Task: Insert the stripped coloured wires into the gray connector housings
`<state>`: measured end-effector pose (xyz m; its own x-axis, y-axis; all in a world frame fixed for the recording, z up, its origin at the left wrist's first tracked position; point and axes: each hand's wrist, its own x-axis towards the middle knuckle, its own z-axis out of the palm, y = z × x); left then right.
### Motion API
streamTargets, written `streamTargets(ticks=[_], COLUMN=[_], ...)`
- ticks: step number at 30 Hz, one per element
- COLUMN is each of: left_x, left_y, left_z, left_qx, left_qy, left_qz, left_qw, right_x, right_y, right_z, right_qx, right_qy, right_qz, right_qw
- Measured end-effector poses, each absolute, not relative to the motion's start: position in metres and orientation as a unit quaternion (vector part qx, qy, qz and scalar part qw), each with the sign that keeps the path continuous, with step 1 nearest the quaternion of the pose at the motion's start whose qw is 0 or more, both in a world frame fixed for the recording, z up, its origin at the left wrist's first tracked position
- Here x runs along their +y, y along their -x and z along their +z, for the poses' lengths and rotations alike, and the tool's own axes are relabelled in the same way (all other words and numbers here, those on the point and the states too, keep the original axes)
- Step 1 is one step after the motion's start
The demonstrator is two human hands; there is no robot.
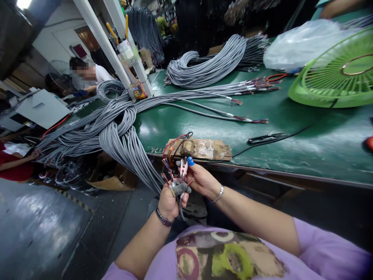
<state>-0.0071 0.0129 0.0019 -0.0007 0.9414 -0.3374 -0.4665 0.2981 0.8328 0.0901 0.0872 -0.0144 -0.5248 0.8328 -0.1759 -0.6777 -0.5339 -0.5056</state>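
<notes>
My left hand [169, 201] is closed around the stripped end of a grey cable [180, 209], with grey covers on some of its fingers. Several thin coloured wires [166, 167] fan out above that grip. Close against them is my right hand [202, 180], its thumb in a blue finger cover [190, 161] and its fingers closed at the wires. A small pale pink piece [183, 169] shows by the right fingers; its kind is unclear. Just beyond both hands, a wooden board [214, 149] with a worn block on it lies at the bench edge.
Long bundles of grey cable [118, 140] drape over the green bench [180, 128] and its left edge. Black thread snips [265, 138], a coiled bundle [210, 70], a plastic bag [300, 44] and a green fan [329, 74] are on it. Other people are at the left.
</notes>
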Motion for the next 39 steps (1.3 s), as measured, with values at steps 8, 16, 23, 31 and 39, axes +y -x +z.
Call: streamTargets(ticks=[8,16,23,31,39], left_x=[0.013,0.008,0.006,-0.004,0.002], left_y=[0.008,0.007,0.007,0.002,-0.002], left_z=[0.0,0.005,0.007,0.01,0.013], left_qx=[0.471,0.468,0.466,0.488,0.508], left_qy=[-0.262,-0.292,-0.282,-0.278,-0.273], left_qz=[0.529,0.554,0.567,0.598,0.592], left_qw=[0.656,0.624,0.618,0.571,0.562], right_x=[0.085,0.083,0.082,0.08,0.079], right_y=[-0.092,-0.094,-0.098,-0.104,-0.103], right_z=[-0.014,-0.009,-0.006,0.0,0.002], right_qx=[-0.208,-0.158,-0.18,-0.243,-0.26], right_qy=[0.211,0.216,0.201,0.19,0.23], right_qz=[0.853,0.872,0.883,0.857,0.838], right_qw=[0.43,0.41,0.385,0.412,0.422])
